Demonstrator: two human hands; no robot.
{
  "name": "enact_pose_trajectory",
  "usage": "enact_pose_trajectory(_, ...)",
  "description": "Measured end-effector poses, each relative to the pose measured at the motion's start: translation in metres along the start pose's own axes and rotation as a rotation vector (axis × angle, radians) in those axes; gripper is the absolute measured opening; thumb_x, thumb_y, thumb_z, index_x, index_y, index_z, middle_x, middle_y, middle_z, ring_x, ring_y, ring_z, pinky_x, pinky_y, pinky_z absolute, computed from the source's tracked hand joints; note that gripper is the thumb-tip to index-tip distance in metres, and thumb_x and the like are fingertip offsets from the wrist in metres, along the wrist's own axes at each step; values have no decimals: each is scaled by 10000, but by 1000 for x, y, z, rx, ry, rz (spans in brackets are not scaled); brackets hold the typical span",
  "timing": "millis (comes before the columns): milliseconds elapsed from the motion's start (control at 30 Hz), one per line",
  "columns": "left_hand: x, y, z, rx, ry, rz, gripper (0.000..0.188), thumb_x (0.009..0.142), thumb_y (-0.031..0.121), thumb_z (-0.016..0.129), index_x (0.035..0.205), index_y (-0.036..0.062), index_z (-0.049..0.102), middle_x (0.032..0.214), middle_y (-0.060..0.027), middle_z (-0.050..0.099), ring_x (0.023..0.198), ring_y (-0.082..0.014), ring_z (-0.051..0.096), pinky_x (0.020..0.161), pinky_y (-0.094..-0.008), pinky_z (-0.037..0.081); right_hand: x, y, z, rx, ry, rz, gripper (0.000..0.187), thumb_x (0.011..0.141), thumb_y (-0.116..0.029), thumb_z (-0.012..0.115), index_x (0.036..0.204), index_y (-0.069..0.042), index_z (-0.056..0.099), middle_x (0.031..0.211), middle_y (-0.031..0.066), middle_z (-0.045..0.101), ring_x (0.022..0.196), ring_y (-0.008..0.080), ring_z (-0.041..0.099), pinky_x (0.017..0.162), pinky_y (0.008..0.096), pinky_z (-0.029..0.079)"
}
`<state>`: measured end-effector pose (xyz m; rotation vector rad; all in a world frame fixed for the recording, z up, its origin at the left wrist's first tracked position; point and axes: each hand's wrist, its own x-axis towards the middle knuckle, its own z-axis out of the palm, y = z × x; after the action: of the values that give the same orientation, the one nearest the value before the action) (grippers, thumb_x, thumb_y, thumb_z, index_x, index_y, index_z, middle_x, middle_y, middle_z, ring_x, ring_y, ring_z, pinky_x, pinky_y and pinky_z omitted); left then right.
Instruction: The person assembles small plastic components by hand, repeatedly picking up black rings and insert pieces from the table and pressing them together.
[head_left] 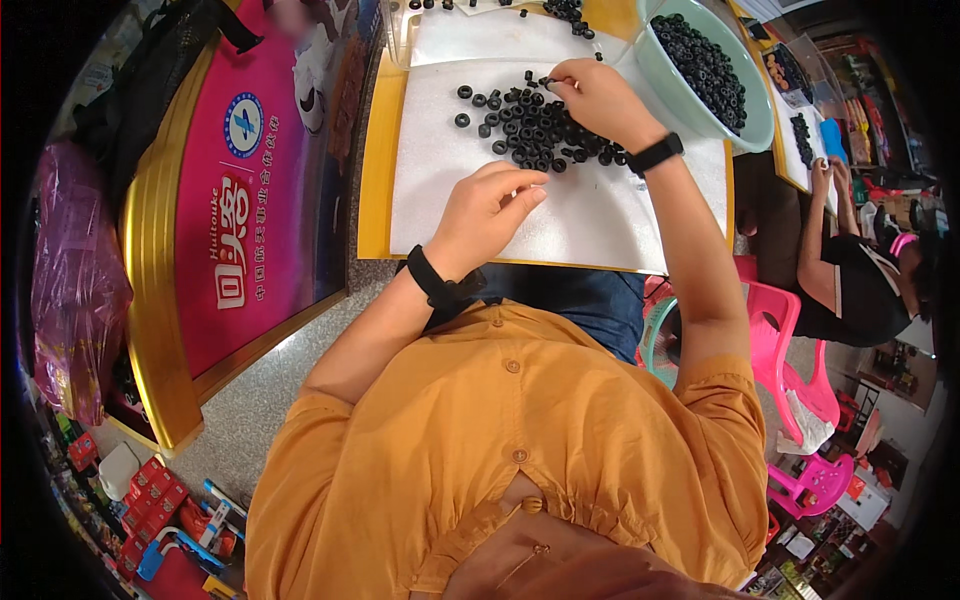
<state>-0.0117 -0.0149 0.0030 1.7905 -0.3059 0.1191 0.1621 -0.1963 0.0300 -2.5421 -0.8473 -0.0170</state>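
Observation:
A loose pile of small black ring-shaped parts (525, 128) lies on a white foam sheet (440, 200) in front of me. At the far edge of the pile, my right hand (605, 100) is closed in a pinch, with a black ring at its fingertips. My left hand (480, 215) hovers at the near side of the pile, thumb and forefinger brought together. Whether anything sits between those fingertips is too small to make out. Several rings are scattered apart from the pile on its left.
A pale green basin (765, 125) full of black rings (700, 70) stands at the far right of the table. Clear plastic walls (392, 40) and more rings are at the far edge. A pink-topped counter (225, 300) is on the left; a pink chair (775, 340) and another person (860, 270) are right.

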Motion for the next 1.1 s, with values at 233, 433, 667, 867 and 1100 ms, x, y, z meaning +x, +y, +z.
enact_pose_trajectory(233, 1, 2, -4, -77, 192, -5, 225, 928, 128, 677, 1140, 59, 705, 871, 4, 587, 683, -72, 479, 602, -213, 392, -64, -52, -18, 1531, -209, 352, 252, 1020, -190, 534, 1161, 9, 599, 915, 13, 578, 718, 70, 460, 562, 197, 353)
enact_pose_trajectory(433, -1, 13, -3, -257, 181, -21, 305, 898, 61, 702, 1201, 48, 681, 983, 17, 557, 743, -38, 483, 638, -177, 391, -100, -69, -3, 1889, -311, 335, 257, 1022, -202, 531, 1151, 12, 592, 887, 9, 564, 703, 84, 444, 554, 203, 323)
enact_pose_trajectory(667, -8, 8, 4, -258, 113, 86, 312, 835, 11, 745, 1144, 51, 714, 1042, -10, 582, 738, -32, 520, 604, -174, 424, -130, -81, 23, 2060, -316, 327, 217, 1014, -201, 554, 1100, -9, 608, 856, 12, 586, 700, 79, 463, 544, 198, 339)
enact_pose_trajectory(867, -15, 12, 10, -290, 16, -15, 251, 878, 0, 692, 1129, 5, 674, 1109, -42, 612, 710, -19, 525, 597, -167, 420, -160, -74, -5, 1509, -111, 563, 275, 976, -225, 623, 1129, -1, 662, 868, -14, 621, 711, 85, 523, 574, 207, 402)
enact_pose_trajectory(1100, -16, 20, 12, -419, -20, -283, 234, 864, 12, 704, 1096, -1, 675, 953, 3, 668, 619, -6, 521, 524, -173, 419, -174, 11, -30, 213, 436, 483, 188, 905, -183, 662, 980, -21, 723, 890, 98, 679, 784, 195, 644, 734, 306, 503)
